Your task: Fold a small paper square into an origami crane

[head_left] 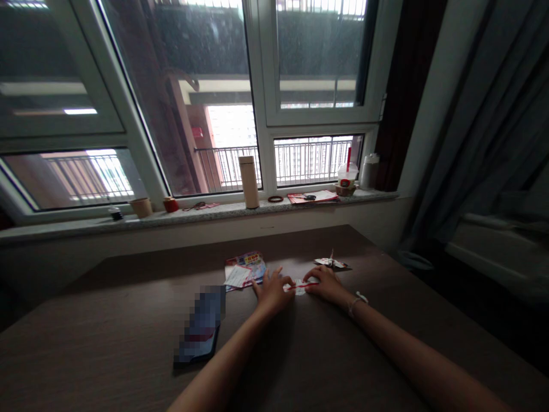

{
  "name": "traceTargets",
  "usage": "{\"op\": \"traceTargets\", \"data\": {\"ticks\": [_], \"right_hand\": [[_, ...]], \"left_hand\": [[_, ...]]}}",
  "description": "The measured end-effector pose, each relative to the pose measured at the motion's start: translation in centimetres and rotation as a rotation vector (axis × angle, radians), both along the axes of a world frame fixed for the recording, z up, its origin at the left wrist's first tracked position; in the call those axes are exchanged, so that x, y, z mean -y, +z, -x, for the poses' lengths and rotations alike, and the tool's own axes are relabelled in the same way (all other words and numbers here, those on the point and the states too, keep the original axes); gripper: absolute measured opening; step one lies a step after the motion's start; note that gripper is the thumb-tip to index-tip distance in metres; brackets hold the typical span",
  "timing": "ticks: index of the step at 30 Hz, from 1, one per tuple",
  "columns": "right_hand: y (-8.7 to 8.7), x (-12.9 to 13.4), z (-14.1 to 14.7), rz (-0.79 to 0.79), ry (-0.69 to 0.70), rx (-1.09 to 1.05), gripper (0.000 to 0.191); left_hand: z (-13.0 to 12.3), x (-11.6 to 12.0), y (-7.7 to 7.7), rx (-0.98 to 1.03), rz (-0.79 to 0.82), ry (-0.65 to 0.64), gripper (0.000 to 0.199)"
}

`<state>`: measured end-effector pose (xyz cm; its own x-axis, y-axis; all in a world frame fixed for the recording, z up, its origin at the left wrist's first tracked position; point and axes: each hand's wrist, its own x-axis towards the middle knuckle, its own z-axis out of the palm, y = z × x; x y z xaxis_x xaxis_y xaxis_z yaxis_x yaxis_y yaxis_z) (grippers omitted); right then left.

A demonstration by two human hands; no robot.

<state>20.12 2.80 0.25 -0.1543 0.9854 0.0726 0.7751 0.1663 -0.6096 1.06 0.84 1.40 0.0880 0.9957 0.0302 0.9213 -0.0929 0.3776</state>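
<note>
A small strip of folded white paper with red markings (301, 288) lies on the table between my two hands. My left hand (273, 293) holds the paper's left end with thumb and index finger, its other fingers spread over the tabletop. At the right end, my right hand (325, 285) has its curled fingertips down on the paper; its thumb is partly hidden. Just beyond the right hand stands a folded paper crane (331, 261). A colourful printed leaflet (253, 260) lies left of my left hand, with a white sheet (238, 276) on top.
A phone (199, 329), partly pixelated, rests on the dark table (128, 320) left of my forearm. Along the windowsill (214, 214) stand a beige bottle (249, 182), a drink cup with red straw (347, 174), a grey bottle (369, 171), scissors (309, 197) on papers, and small pots.
</note>
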Motion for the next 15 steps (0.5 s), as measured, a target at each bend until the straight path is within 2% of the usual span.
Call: {"op": "traceTargets", "data": {"ticks": [4,9,15], "right_hand": [[-0.2,-0.3,-0.2,0.018,0.007,-0.005,0.028],[-0.4,-0.2,0.0,-0.016,-0.006,-0.005,0.028],[-0.7,-0.5,-0.3,-0.003,0.007,-0.029,0.028]], "left_hand": [[0.5,-0.1,0.1,-0.006,0.043,-0.016,0.025],[0.1,0.2,0.0,-0.017,-0.018,-0.005,0.023],[1.2,-0.4,-0.2,-0.003,0.066,-0.049,0.026]]}}
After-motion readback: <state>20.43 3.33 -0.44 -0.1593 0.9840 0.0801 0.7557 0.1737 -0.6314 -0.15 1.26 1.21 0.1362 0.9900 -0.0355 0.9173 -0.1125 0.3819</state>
